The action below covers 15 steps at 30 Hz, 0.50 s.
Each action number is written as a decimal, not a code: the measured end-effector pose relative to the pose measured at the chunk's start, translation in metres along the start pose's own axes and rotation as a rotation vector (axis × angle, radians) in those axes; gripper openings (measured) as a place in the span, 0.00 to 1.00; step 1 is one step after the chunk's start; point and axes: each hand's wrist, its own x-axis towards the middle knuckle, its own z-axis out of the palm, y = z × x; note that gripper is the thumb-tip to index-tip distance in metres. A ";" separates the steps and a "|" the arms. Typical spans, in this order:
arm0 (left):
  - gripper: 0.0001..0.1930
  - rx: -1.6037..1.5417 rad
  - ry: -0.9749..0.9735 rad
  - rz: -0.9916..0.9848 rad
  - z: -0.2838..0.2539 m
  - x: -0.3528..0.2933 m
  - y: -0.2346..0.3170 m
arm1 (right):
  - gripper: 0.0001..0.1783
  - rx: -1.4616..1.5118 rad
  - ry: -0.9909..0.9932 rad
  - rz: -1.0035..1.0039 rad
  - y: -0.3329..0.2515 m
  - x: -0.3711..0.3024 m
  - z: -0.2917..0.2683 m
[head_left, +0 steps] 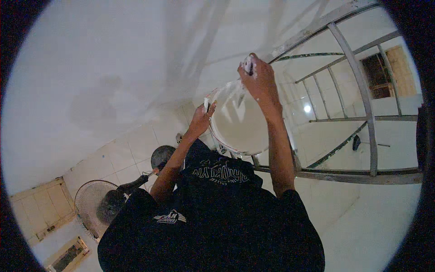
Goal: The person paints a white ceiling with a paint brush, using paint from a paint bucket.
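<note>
A round white bucket point(216, 135) stands in front of my body, holding pale, creamy paste point(242, 120) with streaks up its inner wall. At its left rim my left hand point(200, 120) is closed on a narrow white-coated piece point(206, 105); whether this is a tool or part of the rim is hard to tell. Above the bucket's far right side, my right hand point(260, 79) is closed round a white-smeared tool handle point(248, 65). White paste dots those fingers. The tool's working end is not plain to see.
A metal scaffold frame point(369, 118) with rungs rises at right, beside the bucket. The white wall point(122, 54), with shadows across it, fills the far left. Below at left stand a pedestal fan point(97, 204) and a dark round object point(163, 156). Tiles point(136, 147) line the lower wall.
</note>
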 end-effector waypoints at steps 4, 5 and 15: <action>0.19 -0.104 0.015 -0.071 0.001 0.003 0.004 | 0.29 -0.079 0.054 0.051 0.006 -0.008 0.040; 0.19 -0.103 0.014 -0.073 0.003 0.005 0.002 | 0.30 0.032 -0.041 0.156 0.002 -0.004 0.040; 0.19 -0.056 -0.024 -0.143 -0.003 0.006 0.022 | 0.26 -0.027 0.107 0.050 -0.009 0.021 0.082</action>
